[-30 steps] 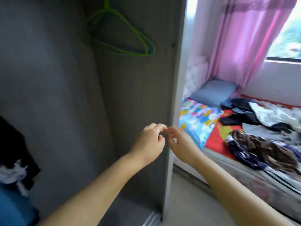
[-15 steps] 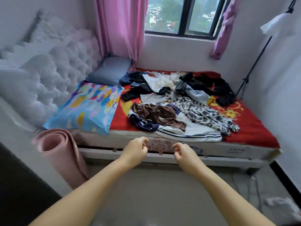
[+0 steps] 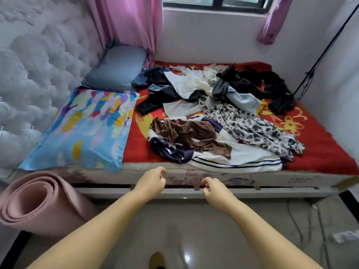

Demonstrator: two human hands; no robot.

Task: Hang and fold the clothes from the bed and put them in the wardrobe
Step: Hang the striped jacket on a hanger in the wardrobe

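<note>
A heap of clothes lies on the bed's red blanket (image 3: 320,152). Nearest the front edge are a brown top (image 3: 186,133), a white garment with dark stripes (image 3: 242,160) and a dark blue piece (image 3: 169,150). A black-and-white spotted garment (image 3: 252,129) lies to their right. Further back lie black clothes (image 3: 272,84) and white ones (image 3: 190,82). My left hand (image 3: 151,183) and my right hand (image 3: 215,189) hang in front of the bed's edge, fingers loosely curled, holding nothing. The wardrobe is out of view.
A colourful pillow (image 3: 83,129) and a grey-blue pillow (image 3: 116,68) lie at the bed's left by the tufted headboard (image 3: 29,84). A rolled pink mat (image 3: 37,202) stands on the floor at left. Cables (image 3: 299,220) lie on the floor at right. A black stand (image 3: 318,55) leans in the corner.
My view has swung from the wardrobe's inside with its green hanger round to the bed. My hands have drawn apart and I have come closer to the bed.
</note>
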